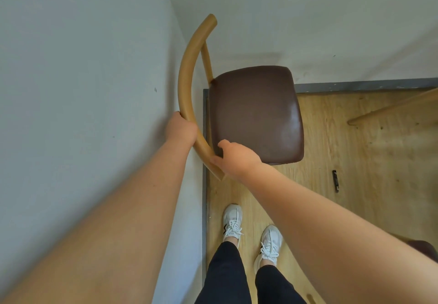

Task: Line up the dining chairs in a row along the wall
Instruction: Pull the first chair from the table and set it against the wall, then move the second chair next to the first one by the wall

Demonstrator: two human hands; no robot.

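Observation:
A dining chair with a dark brown padded seat and a curved light-wood backrest rail stands in the room's corner, its back against the left wall. My left hand is wrapped around the middle of the rail. My right hand grips the rail's near end beside the seat's corner. Part of another brown seat peeks out behind my right forearm at the lower right.
A second white wall meets the left one behind the chair. A grey skirting strip borders the wooden floor. A wooden leg or rail slants in at the right. A small dark object lies on the floor. My white shoes stand below.

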